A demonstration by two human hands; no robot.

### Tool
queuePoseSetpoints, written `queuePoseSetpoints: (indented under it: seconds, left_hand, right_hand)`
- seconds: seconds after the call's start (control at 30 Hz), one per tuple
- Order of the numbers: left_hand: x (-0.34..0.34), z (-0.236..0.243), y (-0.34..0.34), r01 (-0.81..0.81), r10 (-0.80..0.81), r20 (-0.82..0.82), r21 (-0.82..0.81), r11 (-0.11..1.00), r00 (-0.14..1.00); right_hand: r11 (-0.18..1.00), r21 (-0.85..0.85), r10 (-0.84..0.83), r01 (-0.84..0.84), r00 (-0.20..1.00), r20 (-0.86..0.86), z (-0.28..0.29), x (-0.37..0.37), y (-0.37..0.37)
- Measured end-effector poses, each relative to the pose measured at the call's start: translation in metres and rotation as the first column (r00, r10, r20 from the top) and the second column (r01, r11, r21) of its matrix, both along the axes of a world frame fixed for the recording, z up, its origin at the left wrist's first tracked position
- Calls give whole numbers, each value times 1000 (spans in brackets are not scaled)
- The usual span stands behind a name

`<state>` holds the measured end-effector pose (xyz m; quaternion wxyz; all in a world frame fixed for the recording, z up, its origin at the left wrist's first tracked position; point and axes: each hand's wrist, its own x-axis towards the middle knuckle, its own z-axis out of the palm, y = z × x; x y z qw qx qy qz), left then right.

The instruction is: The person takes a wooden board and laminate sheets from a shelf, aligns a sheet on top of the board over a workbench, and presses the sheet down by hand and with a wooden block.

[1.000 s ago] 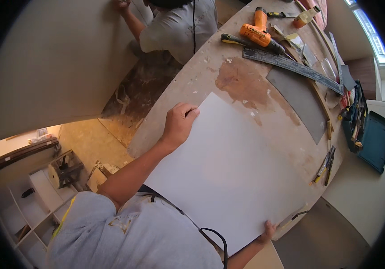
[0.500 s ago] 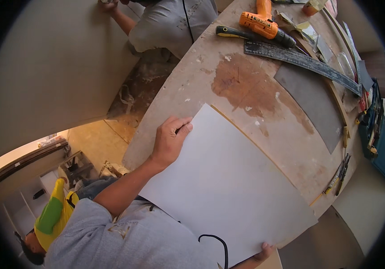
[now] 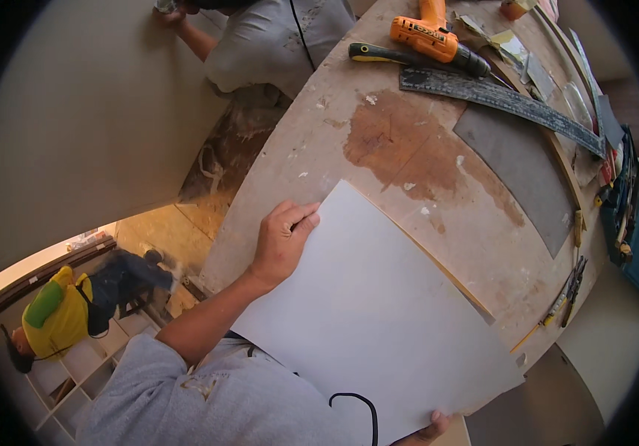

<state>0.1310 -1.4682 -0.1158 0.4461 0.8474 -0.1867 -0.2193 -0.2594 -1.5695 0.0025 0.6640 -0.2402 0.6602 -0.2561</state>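
A large white rectangular sheet [image 3: 386, 312], perhaps thin board or laminate, lies across the near part of the worktable and reaches toward my body. My left hand [image 3: 284, 241] grips its left edge near the far corner, thumb on top and fingers curled round. At the sheet's near right edge my right hand [image 3: 436, 425] holds on with the thumb over the top; its other fingers are hidden beneath. Along the far long edge a thin tan strip [image 3: 446, 271] shows from under the sheet.
On the stained worktable [image 3: 289, 160] lie an orange cordless drill [image 3: 427, 33], a dark-handled tool [image 3: 379, 53], a metal square [image 3: 498, 97], a grey sheet [image 3: 520, 171] and pliers [image 3: 573, 290]. One person [image 3: 267, 56] crouches beyond the table; another in yellow [image 3: 63, 312] is at the left.
The white sheet has shifted slightly toward me, still in both hands. More of the tan strip shows along its far edge. The person in yellow has moved, and their legs now show.
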Motion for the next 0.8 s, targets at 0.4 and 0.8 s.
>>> queuePoseSetpoints:
  seconds: [0.4,0.8]
  left_hand:
    - [3,-3,3,55,-53,-80,16,998,995]
    - [3,-9,1,20,-22,-62,-31,999,998]
  right_hand:
    - [994,20,-107,106,994,33,0,19,4]
    - [996,3,-85,85,996,-21,-18,9,1]
